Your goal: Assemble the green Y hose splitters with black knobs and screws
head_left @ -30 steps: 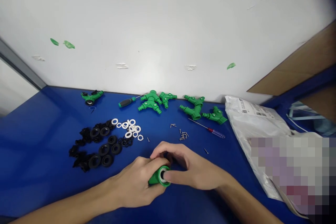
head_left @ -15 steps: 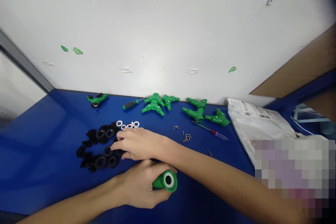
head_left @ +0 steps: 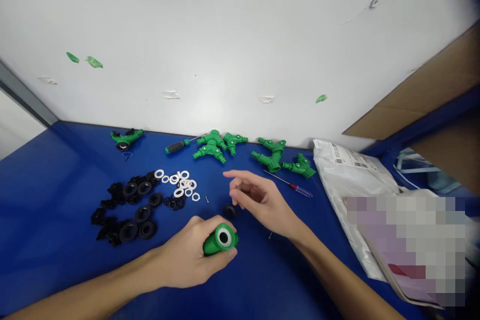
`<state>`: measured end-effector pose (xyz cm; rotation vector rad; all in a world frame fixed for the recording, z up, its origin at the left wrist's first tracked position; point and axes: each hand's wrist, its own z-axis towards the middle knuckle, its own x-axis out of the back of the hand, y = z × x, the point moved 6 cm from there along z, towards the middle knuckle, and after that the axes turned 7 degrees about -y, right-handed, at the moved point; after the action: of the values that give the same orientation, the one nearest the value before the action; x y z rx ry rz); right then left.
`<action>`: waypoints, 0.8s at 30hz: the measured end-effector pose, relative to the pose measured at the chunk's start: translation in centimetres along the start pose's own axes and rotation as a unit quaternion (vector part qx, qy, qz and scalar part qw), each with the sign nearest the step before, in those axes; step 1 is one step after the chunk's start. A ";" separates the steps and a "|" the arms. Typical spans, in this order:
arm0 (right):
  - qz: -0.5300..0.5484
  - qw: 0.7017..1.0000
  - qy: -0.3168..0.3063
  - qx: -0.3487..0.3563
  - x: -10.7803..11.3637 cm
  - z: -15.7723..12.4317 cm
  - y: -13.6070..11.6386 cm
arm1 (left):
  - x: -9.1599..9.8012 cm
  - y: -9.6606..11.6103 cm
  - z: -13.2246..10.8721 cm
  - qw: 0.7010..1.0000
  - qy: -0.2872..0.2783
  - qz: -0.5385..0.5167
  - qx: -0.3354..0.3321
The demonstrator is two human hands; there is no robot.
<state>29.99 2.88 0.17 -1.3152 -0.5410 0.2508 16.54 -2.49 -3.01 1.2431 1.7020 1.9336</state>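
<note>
Head view: the left hand (head_left: 195,250) grips a green connector (head_left: 210,247) over the table's (head_left: 48,190) near side, a white washer (head_left: 224,228) showing in its open end.
The step looks like fitting seals; the next move seems to call for squaring a black ring (head_left: 230,211) to that mouth. The ring is just below the right hand (head_left: 264,205), whose thumb and forefinger stand apart; whether it is held I cannot tell. White washers (head_left: 185,184) and black parts (head_left: 115,192) lie left of the middle, other connectors (head_left: 211,148) along the far edge before a white wall (head_left: 225,40), a plastic bag (head_left: 339,180) toward the right edge.
</note>
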 end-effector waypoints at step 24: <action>-0.237 0.968 -0.046 -0.074 3.3 -3.4 -0.2 | 0.0 -0.8 -0.1 0.999 -0.020 -0.016 0.044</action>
<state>34.52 1.54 0.64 -1.2802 -0.9494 -0.1279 16.21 -2.39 -3.77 1.2686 1.7935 1.8206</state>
